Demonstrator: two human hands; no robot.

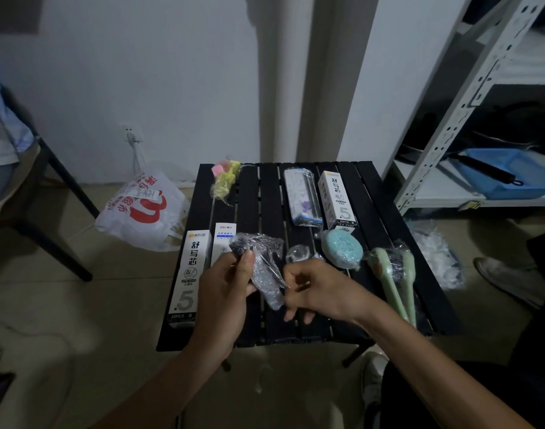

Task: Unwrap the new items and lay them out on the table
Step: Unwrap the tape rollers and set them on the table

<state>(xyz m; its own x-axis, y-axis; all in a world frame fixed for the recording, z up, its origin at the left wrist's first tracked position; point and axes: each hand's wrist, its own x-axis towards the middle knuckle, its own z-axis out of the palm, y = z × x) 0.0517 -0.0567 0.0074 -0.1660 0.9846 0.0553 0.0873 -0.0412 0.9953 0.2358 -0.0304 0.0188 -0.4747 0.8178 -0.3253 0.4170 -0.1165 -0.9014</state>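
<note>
Fingers: the left hand's (pixel 224 283) thumb (pixel 248 261) and fingers curl round the dark upper end of the bubble-wrapped parcel (pixel 265 274). The right hand's (pixel 314 289) fingertips (pixel 291 275) pinch a loose edge of film at its right side.
Parcel: it is held in the air between both hands, over the near left part of the black slatted table (pixel 268 196), and does not touch it.
Handling: probably light. The film looks soft, crinkly and slick, so it may slide or tear rather than peel. I cannot tell what the dark thing inside is.
Hold: best to grip the firm core with the left hand and pull the free flap with the right.
Just beside: two white boxes (pixel 189 274) lie to the left, and a small clear-wrapped round thing (pixel 297 253) lies to the right.
Further: a blue round sponge (pixel 342 249), green brushes (pixel 392 274), a blue-white packet (pixel 302 196), another white box (pixel 339 199) and a pink-yellow packet (pixel 224 181) all lie in film.
Floor: a printed carrier bag (pixel 141 209) sits left of the table and crumpled wrap (pixel 435 255) right of it.
</note>
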